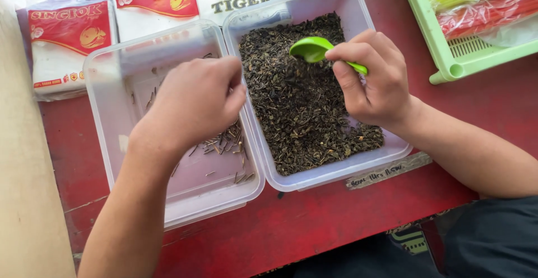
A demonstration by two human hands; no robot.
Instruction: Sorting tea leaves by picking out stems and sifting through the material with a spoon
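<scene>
I see two clear rectangular plastic tubs side by side on a red painted desk [336, 222]. The right tub [392, 152], in the upper middle of the frame, is filled almost wall to wall with dark, crumbly dried tea leaves [302, 115]. The left tub [112, 76], centre left, is mostly bare; a thin scatter of pale brown stalks [227, 143] lies on its floor near the wall it shares with the other tub.

My right hand [372, 79] sits over the upper right part of the leaf tub. Its fingers [358, 54] are curled and pressed together around the handle of a small bright green plastic scoop [314, 49], with the thumb clamped against the handle from below. The scoop's bowl sticks out to the left of the fingers, just above the leaves; I cannot tell whether it touches them.

My left hand [193, 101] hovers over the right half of the stalk tub, back of the hand towards the camera. Its fingers [235, 87] are bunched near the shared wall, tips drawn together; I cannot tell whether they pinch anything, since the hand hides the tips.

White plastic packets with red labels [70, 42] lie at the upper left of the frame, and a light green plastic basket [448, 59] with yellow and red wrapped bundles stands at the upper right.
</scene>
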